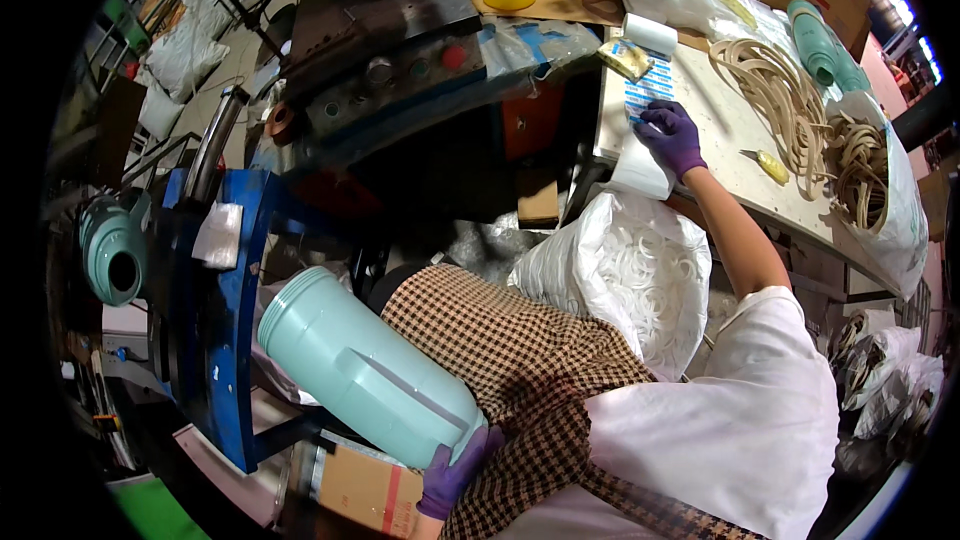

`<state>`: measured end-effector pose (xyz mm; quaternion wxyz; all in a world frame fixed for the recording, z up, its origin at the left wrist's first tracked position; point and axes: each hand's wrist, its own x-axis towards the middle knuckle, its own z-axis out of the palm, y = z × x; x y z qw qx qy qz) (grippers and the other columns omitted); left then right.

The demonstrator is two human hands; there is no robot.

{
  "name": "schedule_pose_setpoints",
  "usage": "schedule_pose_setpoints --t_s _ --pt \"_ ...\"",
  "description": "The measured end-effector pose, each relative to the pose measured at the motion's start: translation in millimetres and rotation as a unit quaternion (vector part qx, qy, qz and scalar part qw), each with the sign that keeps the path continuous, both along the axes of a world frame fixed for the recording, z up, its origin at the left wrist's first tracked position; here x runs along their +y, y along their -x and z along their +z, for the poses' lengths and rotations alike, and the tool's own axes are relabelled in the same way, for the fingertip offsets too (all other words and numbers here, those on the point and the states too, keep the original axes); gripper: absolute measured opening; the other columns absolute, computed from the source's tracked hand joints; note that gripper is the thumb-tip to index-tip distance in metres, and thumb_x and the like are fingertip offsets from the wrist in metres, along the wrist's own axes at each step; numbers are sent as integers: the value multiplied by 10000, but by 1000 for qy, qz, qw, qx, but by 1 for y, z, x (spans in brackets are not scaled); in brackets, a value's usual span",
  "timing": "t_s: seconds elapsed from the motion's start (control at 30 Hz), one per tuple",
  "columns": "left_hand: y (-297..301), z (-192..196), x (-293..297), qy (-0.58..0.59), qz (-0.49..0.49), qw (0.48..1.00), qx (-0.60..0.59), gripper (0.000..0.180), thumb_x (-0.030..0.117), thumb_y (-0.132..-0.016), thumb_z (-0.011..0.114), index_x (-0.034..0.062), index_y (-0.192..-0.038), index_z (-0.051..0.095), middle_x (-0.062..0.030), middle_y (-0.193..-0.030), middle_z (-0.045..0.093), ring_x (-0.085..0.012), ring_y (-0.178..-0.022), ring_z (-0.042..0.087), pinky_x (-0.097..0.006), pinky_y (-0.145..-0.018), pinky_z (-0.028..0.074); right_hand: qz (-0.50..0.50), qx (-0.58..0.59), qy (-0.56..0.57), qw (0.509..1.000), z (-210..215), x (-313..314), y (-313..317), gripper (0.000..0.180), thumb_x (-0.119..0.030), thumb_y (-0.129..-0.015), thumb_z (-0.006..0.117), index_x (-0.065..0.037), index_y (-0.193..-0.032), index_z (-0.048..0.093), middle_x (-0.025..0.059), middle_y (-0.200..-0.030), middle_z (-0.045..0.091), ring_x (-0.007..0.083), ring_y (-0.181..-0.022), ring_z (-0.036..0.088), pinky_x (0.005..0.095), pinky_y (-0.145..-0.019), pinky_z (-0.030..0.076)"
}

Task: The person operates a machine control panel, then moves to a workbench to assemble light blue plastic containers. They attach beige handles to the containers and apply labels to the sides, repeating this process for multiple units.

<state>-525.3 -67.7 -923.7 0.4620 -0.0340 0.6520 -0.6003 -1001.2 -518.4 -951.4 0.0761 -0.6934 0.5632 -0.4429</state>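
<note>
A large pale-teal plastic jug body [350, 360] leans across my lap, its wide threaded end up and to the left. My left hand [458, 470], in a purple glove, is closed around its lower end. At the table's left edge, my right hand [672, 138], gloved the same way, has its fingers bent and pressed together on a strip of blue-and-white labels [648, 90]. The fingertips partly hide what they pinch. Blank white backing paper [640, 172] hangs from the strip over the edge, and a white roll [650, 36] lies behind.
Below the table stands a white sack [570, 255] of white plastic rings. Beige strips [775, 90] and a yellow-handled cutter [772, 166] lie on the tabletop. A machine with buttons [400, 70] is ahead; a blue metal frame [232, 340] rises at left, near the jug.
</note>
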Motion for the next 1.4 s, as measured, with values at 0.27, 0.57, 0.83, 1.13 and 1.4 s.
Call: schedule_pose_setpoints --t_s 0.27,0.57,0.83,1.13,1.4 --pt "7 -21 -2 -8 37 964 264 613 63 -984 423 53 -1556 202 -106 -1622 172 -250 -1494 170 -366 -1236 169 128 -20 78 989 77 64 -126 174 -83 -788 745 -63 -954 694 85 -993 624 256 -992 603 394 -959 455" --pt "24 44 -33 -125 123 856 485 454 133 -887 560 72 -1325 454 -88 -1322 467 -224 -1309 429 -352 -1165 348 592 -92 -264 756 127 124 -391 234 -187 -854 709 -3 -995 678 93 -956 668 219 -959 595 343 -881 470" --pt "17 44 -6 -111 168 801 564 516 237 -903 539 212 -1412 458 17 -1399 476 -171 -1365 404 -429 -1167 289 531 19 -305 790 118 140 -436 490 -359 -752 818 -12 -1052 647 153 -1046 626 203 -970 595 349 -806 485" --pt "11 84 102 71 237 -153 957 955 234 -758 800 38 -1510 245 -264 -1487 342 -341 -1374 389 -468 -1108 349 543 -90 -290 783 91 156 -463 591 -496 -845 721 3 -1155 663 180 -968 710 268 -887 695 361 -845 536" --pt "-13 77 83 264 173 -4 949 684 201 -896 551 27 -1494 269 -188 -1410 427 -346 -1163 546 -456 -881 517 407 109 134 897 232 88 -635 642 -441 -860 692 -256 -1413 423 185 -1092 582 393 -954 640 478 -797 531"
